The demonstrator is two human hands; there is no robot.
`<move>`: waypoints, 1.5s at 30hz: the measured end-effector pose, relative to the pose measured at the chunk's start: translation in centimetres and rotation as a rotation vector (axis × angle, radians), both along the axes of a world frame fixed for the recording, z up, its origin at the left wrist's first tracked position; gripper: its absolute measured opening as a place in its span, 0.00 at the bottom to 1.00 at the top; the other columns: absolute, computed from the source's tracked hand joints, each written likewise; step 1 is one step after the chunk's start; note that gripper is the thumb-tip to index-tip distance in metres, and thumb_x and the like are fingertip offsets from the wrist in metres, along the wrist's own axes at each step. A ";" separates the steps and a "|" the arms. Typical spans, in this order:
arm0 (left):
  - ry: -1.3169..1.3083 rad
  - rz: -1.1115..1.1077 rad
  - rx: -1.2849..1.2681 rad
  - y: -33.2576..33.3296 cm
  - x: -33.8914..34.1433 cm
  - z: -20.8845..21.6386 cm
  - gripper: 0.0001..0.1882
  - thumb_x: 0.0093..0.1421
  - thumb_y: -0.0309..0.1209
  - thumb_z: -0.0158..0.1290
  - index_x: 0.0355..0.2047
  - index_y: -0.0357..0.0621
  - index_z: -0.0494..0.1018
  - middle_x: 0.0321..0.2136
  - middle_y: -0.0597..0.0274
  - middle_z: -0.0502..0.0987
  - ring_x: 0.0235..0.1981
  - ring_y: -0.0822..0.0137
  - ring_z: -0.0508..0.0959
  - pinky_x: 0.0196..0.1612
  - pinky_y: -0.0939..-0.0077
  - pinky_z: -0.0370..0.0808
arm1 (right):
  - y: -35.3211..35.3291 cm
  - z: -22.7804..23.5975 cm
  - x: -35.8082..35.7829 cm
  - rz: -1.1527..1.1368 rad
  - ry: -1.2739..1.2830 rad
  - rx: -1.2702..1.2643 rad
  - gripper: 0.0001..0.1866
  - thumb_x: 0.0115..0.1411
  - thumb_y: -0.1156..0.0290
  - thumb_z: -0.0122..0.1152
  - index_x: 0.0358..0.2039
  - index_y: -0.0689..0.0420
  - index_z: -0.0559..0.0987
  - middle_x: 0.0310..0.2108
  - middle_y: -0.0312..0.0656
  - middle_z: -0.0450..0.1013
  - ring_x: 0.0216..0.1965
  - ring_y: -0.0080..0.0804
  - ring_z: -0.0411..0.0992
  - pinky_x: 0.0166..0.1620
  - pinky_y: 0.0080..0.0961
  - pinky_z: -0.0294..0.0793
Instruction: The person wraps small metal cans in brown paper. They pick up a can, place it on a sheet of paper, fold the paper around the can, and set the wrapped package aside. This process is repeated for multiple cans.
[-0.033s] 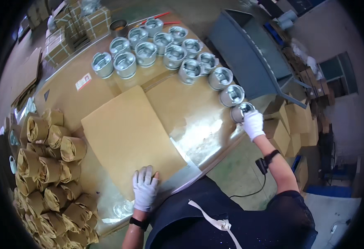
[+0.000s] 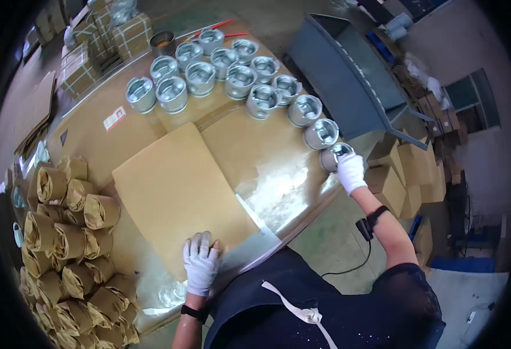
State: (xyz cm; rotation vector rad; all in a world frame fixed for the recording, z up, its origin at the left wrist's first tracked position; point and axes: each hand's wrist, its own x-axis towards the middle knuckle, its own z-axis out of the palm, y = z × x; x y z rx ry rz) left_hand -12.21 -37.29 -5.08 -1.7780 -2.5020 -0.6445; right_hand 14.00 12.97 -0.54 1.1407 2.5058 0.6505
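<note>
My left hand (image 2: 200, 264), in a white glove, lies flat with its fingers stretched on the near edge of a stack of brown paper sheets (image 2: 180, 180). At the table's right edge my right hand (image 2: 351, 171), also gloved, has its fingers closed on the rim of a silver metal piston (image 2: 330, 158). Its fingertips reach into the open top and are partly hidden. Several more pistons (image 2: 240, 80) stand upright in a curved group from there to the far side. Paper-wrapped pieces (image 2: 69, 239) are piled at the left.
Flattened cardboard (image 2: 232, 125) covers the table. A dark metal cup (image 2: 163, 42) and red pens (image 2: 215, 26) lie at its far end. Beyond the right edge stand a grey metal bin (image 2: 337, 75) and open cardboard boxes (image 2: 386, 189). Strapped cartons (image 2: 132, 36) sit at the far left.
The whole scene has shifted slightly in the picture. Both hands keep their places, the left on the paper and the right at the same piston.
</note>
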 end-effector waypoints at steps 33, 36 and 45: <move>0.184 0.254 0.079 7.0 -21.0 7.8 0.28 0.55 0.42 0.63 0.52 0.38 0.74 0.44 0.44 0.79 0.48 0.45 0.80 0.57 0.53 0.76 | -25.4 3.3 -38.3 0.997 0.224 -0.643 0.44 0.38 0.41 0.78 0.52 0.56 0.79 0.34 0.45 0.80 0.39 0.46 0.80 0.53 0.43 0.75; 0.183 -0.026 -0.030 4.8 -16.6 3.5 0.40 0.47 0.48 0.69 0.55 0.36 0.73 0.53 0.37 0.73 0.54 0.40 0.76 0.60 0.46 0.73 | -23.5 2.5 -38.1 0.821 0.078 -1.119 0.44 0.35 0.39 0.77 0.49 0.57 0.80 0.34 0.49 0.81 0.37 0.51 0.81 0.45 0.41 0.80; -0.074 0.304 -0.121 8.0 -23.7 7.2 0.33 0.50 0.52 0.65 0.49 0.39 0.78 0.42 0.43 0.82 0.47 0.42 0.80 0.56 0.52 0.76 | -21.0 0.8 -37.8 1.066 0.611 -0.607 0.54 0.36 0.39 0.78 0.62 0.54 0.73 0.48 0.47 0.75 0.56 0.48 0.73 0.65 0.54 0.66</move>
